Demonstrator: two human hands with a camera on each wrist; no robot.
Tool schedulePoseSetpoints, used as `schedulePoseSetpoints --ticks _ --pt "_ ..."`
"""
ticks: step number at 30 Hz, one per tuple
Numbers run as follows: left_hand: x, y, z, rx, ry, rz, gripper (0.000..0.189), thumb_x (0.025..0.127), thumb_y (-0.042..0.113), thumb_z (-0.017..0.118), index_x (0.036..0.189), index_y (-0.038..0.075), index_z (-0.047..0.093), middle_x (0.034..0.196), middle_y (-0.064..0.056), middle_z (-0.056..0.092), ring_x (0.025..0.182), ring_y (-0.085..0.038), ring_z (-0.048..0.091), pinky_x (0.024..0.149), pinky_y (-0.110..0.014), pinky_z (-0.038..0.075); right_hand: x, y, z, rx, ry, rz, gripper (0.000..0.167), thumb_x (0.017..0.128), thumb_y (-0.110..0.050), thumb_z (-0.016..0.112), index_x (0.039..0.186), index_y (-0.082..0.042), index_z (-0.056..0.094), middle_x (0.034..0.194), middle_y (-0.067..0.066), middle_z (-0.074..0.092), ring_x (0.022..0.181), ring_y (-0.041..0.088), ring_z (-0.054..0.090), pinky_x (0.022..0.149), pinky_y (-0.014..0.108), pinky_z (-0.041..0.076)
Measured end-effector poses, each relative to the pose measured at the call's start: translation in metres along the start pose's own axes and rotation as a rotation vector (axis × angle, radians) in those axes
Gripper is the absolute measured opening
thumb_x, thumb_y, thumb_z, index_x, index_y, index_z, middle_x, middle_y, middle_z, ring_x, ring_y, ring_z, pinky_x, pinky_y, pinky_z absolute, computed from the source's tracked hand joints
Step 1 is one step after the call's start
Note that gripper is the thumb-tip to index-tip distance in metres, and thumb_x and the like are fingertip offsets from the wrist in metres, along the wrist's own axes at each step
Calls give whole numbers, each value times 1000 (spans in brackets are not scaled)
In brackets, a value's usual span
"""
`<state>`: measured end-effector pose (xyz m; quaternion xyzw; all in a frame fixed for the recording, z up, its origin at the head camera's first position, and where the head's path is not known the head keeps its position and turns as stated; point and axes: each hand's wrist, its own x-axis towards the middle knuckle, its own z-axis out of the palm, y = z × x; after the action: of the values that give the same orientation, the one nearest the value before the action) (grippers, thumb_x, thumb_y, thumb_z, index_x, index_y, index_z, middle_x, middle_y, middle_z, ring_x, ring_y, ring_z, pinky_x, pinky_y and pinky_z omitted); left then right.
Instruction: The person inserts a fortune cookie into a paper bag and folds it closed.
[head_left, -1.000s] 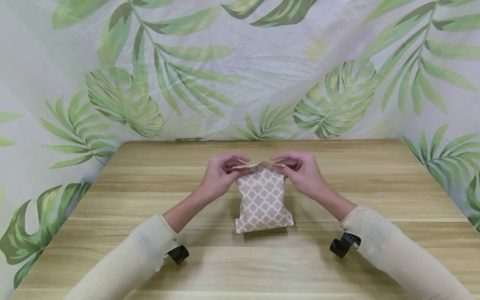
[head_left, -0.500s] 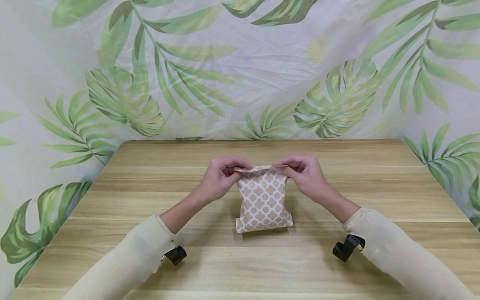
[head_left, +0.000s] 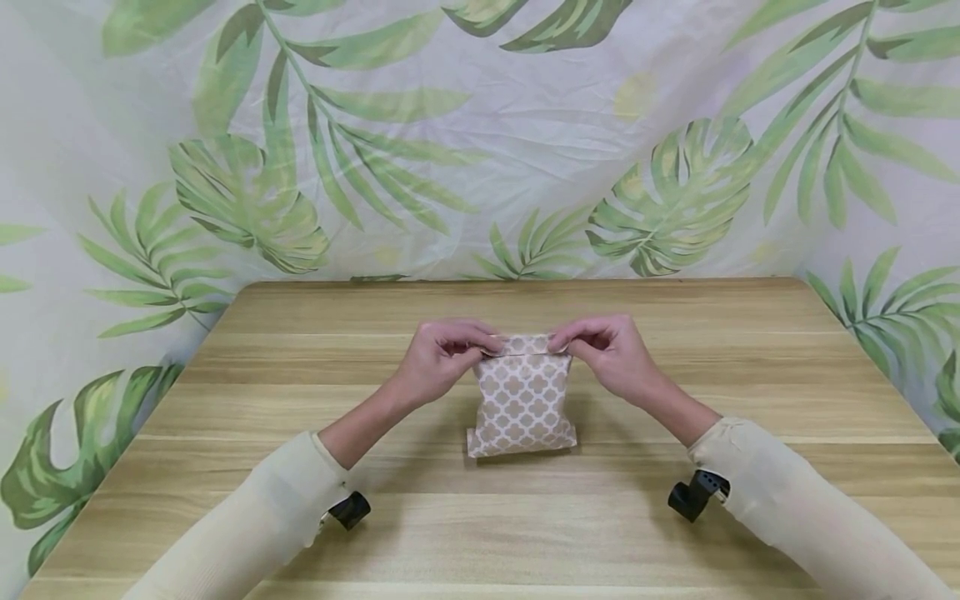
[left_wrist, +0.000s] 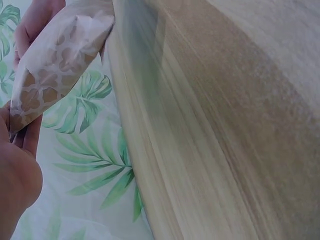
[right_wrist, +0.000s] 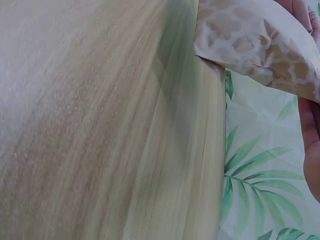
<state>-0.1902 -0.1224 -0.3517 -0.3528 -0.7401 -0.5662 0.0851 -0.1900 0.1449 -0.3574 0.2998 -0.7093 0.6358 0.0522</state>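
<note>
A small paper bag (head_left: 522,404) with a beige and white lattice print stands at the middle of the table, bulging. Its top edge is folded over toward me as a flap (head_left: 525,344). My left hand (head_left: 441,358) pinches the left end of that fold between thumb and fingers. At the right end, my right hand (head_left: 611,354) pinches the fold the same way. The left wrist view shows the bag (left_wrist: 55,65) from its side, with part of the left hand (left_wrist: 17,175) at its top. Whatever fills the bag is hidden.
The wooden table (head_left: 480,533) reaches back to a leaf-printed cloth (head_left: 480,142) hanging behind and at both sides. A black wrist camera (head_left: 350,509) sits under the left sleeve, and another black camera (head_left: 693,497) under the right.
The bag's top rim, earlier standing up at the back, has been turned down toward me into a flap. Both hands have come slightly nearer with it and now pinch its ends.
</note>
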Motion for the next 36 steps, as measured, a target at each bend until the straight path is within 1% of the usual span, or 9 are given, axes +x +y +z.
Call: schedulePoseSetpoints --ticks 4,7,12,15,19,22,27,32,36 --pt "0 0 1 84 -1 32 28 82 -18 56 91 -6 80 100 -20 76 91 -24 71 67 -19 53 0 0 -1 -13 -29 -50 18 89 19 56 86 15 73 94 -4 78 85 6 72 66 17 55" --pt "0 1 1 111 -11 47 29 80 -16 54 92 -7 79 100 -20 76 91 -28 72 71 -20 56 0 0 -2 -28 -47 -86 18 88 17 56 87 15 74 94 8 79 86 5 72 63 16 53" --pt "0 2 2 136 -17 74 16 86 -13 65 92 -6 79 99 -19 76 82 -23 70 67 -21 55 1 -3 -2 -109 -71 -100 11 88 13 67 88 10 77 93 24 76 87 6 73 71 19 58" --pt "1 2 3 153 0 88 11 86 -13 74 90 -4 79 96 -17 77 78 -18 68 63 -20 53 2 -6 -2 -152 -87 -98 8 86 11 71 84 6 78 94 23 76 92 8 73 77 22 59" --pt "1 1 6 134 25 117 14 83 -18 75 86 -4 78 94 -17 76 79 -17 68 64 -19 52 4 -11 0 -151 -104 -82 11 87 11 70 78 5 66 98 21 77 94 12 73 76 24 59" --pt "1 1 8 116 36 168 17 82 -21 74 84 -4 75 91 -17 76 76 -16 67 63 -20 53 5 -15 2 -147 -106 -37 9 91 9 69 89 4 62 101 20 76 92 15 73 74 26 59" --pt "1 0 11 121 57 252 21 81 -24 72 84 -3 71 88 -17 75 72 -17 67 61 -19 52 7 -22 1 -239 -163 28 12 96 2 69 106 3 75 100 11 75 87 13 68 70 27 59" --pt "1 1 12 143 64 278 21 81 -23 73 85 -3 70 87 -15 75 69 -19 67 60 -20 53 7 -24 0 -330 -203 -31 11 95 2 71 100 -1 81 97 8 75 80 13 65 66 27 57" --pt "3 6 14 196 44 239 18 82 -17 78 92 -3 71 88 -14 75 72 -18 66 63 -23 55 5 -24 2 -390 -169 -105 10 93 3 73 98 0 81 91 6 73 75 10 62 65 24 56"
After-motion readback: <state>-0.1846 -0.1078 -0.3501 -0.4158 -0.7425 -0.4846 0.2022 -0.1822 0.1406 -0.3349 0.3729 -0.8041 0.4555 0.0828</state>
